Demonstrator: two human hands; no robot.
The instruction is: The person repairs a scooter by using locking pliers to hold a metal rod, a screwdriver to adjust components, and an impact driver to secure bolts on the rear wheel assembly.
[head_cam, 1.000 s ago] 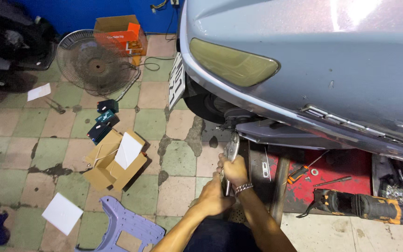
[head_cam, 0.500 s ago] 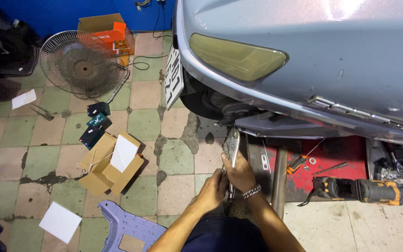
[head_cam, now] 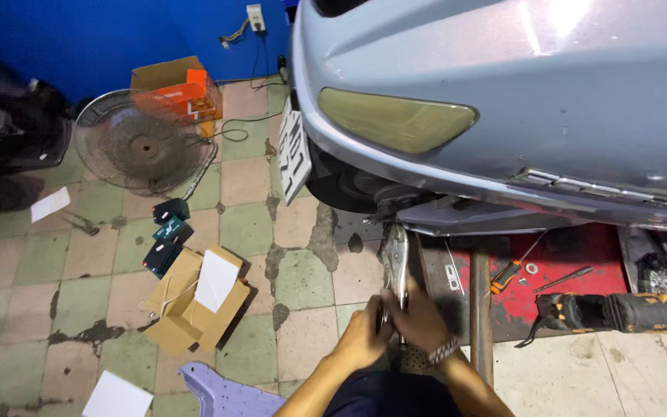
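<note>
Your left hand [head_cam: 364,340] and right hand [head_cam: 420,320] both grip the handles of silver metal locking pliers [head_cam: 395,259], whose head reaches up under the grey-blue scooter body [head_cam: 519,93]. An open brown cardboard box [head_cam: 194,301] lies well left on the tiled floor [head_cam: 256,224].

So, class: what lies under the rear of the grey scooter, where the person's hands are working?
Locking pliers, gripped by both the left hand and right hand, reach up beneath the scooter. The rear wheel shows partly; what the pliers clamp is hidden.
</note>
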